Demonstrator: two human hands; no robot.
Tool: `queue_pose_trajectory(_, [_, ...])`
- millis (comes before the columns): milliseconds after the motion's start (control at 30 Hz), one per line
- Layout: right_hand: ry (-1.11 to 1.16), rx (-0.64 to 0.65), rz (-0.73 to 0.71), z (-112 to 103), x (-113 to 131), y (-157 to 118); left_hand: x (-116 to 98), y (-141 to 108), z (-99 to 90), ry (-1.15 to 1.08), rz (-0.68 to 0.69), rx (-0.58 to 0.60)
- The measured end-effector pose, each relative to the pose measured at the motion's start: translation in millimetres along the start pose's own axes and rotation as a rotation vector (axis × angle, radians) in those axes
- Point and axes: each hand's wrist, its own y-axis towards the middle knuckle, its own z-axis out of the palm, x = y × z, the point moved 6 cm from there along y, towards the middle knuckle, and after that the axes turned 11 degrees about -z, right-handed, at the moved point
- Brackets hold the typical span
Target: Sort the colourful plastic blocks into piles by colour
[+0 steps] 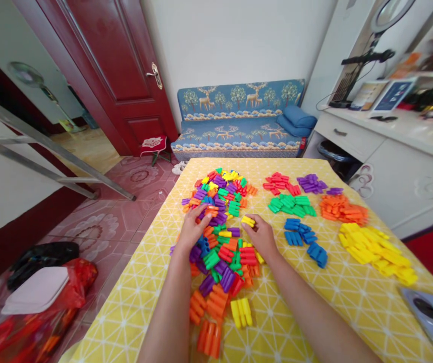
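Observation:
Mixed plastic toy blocks, each like short tubes joined side by side, form a long heap (212, 258) in the middle of the table. My left hand (193, 229) is at the heap's left side, thumb and fingers closed on an orange block (212, 210). Between the thumb and fingers of my right hand (262, 236) is a yellow block (247, 221), just right of the heap. Single-colour groups lie farther right: red (280, 183), purple (311, 183), green (292, 204), blue (300, 233), orange (343, 209) and yellow (375, 252).
A yellow patterned cloth (133, 312) covers the table. At its right edge rests a grey object (428, 315) with a dark oval. Beyond stand a blue sofa (235, 128) and a white cabinet (398, 166). A ladder (57, 156) and bags (42, 262) are at left.

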Motion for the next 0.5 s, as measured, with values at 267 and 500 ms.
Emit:
queue_pose_trajectory(267, [-0.240, -0.053, -0.130, -11, 2, 1, -33, -8, 62.5, 0.357, 0.246, 0.126])
queue_pose_trajectory(500, [-0.245, -0.034, -0.085, -13, 5, 0, -10, 19, 48.8, 0.166, 0.122, -0.020])
